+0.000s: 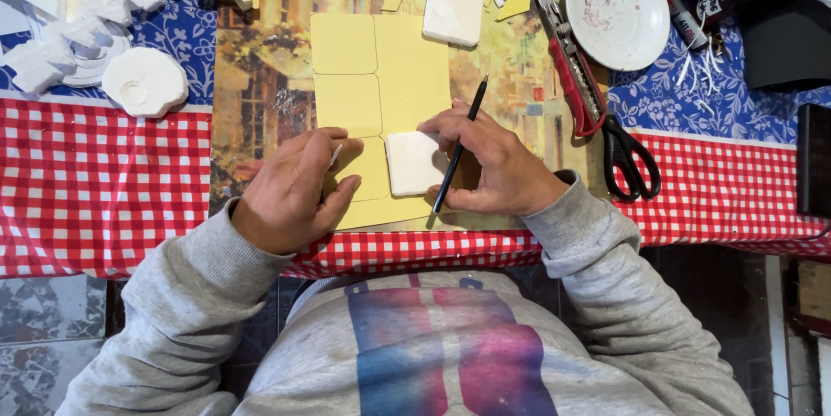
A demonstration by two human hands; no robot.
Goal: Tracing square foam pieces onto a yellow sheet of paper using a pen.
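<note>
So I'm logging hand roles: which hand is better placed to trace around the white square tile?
Right hand: it holds the black pencil beside the white square tile; left hand rests on the yellow foam sheet.

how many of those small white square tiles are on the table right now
2. One white square tile lies on the yellow sheet, between the left hand and the right hand, which holds a black pencil. The other tile lies above. More may be hidden.

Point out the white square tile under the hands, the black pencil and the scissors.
white square tile [414,162], head view, on its bare top face.
black pencil [467,128], head view, mid-shaft above the right hand [498,169].
scissors [630,154], head view, on the black handles.
</note>
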